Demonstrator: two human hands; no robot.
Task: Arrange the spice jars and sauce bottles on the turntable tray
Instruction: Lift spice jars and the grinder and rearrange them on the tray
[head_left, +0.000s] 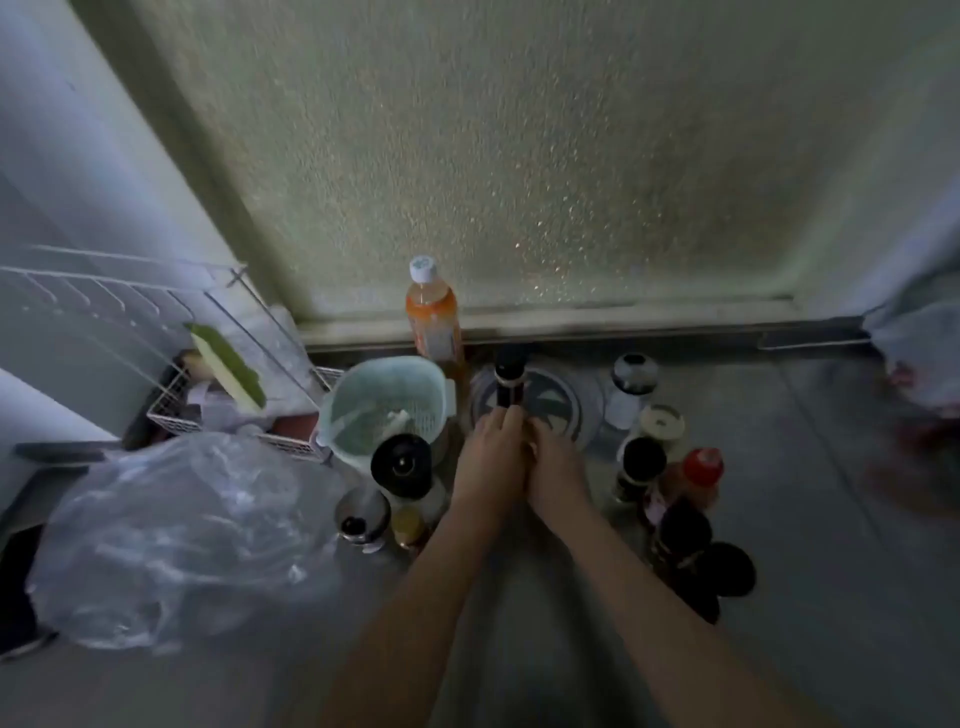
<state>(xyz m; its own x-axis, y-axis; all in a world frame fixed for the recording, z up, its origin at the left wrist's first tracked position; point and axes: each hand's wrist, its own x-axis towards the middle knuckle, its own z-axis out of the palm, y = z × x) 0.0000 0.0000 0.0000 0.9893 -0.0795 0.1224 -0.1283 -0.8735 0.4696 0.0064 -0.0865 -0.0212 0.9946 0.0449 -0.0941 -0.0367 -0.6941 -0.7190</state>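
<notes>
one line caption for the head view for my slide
Both hands set a dark bottle on the turntable tray, jars waiting alongside.

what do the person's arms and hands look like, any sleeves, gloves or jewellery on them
Both forearms are bare right to the bottom edge of the picture: no sleeves show. The left hand and right hand wear no gloves, and no watch, bracelet or band shows at either wrist. The picture is dim and blurred, so a thin ring on a finger could not be ruled out. No markings are visible.
</notes>
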